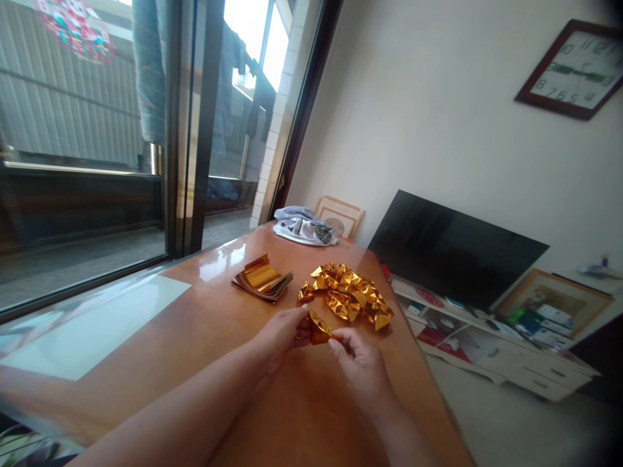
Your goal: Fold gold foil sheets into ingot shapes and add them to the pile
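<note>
Glossy and brown, the tabletop (292, 408) spreads out around the gold pile (350, 292). From my remote seat I see the folded foil (320, 329) on the near side of that pile, my left hand (285, 329) pinching one end and my right hand (360, 363) the other, each grip closed. I judge it light, springy, slick and easily creased; I favour a gentle hold at the ends.

Shiny gold foil piece (320, 327) was creased, curved, slanted down rightward, was held between left hand (285, 331) and right hand (359, 360)
</note>
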`<state>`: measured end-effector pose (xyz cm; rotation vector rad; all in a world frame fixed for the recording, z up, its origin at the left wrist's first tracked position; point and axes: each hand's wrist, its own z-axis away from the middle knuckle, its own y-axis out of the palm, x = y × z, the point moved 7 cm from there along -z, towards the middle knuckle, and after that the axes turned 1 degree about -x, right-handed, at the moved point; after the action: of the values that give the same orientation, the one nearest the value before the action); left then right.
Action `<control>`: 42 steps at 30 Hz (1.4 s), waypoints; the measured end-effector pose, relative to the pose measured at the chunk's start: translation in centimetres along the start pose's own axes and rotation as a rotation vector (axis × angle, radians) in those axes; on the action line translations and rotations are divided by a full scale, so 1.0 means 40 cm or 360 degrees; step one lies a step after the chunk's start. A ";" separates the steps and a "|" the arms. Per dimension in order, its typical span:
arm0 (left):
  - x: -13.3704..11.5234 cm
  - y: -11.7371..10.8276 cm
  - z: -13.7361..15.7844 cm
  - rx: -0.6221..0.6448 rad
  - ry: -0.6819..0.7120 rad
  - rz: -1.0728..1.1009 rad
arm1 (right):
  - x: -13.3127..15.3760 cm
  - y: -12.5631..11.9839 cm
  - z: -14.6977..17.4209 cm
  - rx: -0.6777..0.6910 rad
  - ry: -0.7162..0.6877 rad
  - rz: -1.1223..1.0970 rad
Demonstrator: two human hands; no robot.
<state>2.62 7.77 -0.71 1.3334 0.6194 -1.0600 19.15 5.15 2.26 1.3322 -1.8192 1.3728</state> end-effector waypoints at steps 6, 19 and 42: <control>0.015 -0.003 -0.017 -0.0023 0.0043 0.0130 | 0.051 0.043 0.023 0.0180 -0.0235 0.0290; 0.033 0.000 -0.016 -0.0043 -0.0037 0.0152 | 0.089 0.039 0.024 0.0090 -0.0556 0.0621; 0.032 -0.002 -0.019 -0.0034 0.0020 0.0181 | 0.077 0.033 0.025 -0.0060 -0.0661 0.0640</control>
<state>3.24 8.19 -1.99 1.3414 0.5561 -0.9511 16.89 3.01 3.85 1.3562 -2.4870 1.3094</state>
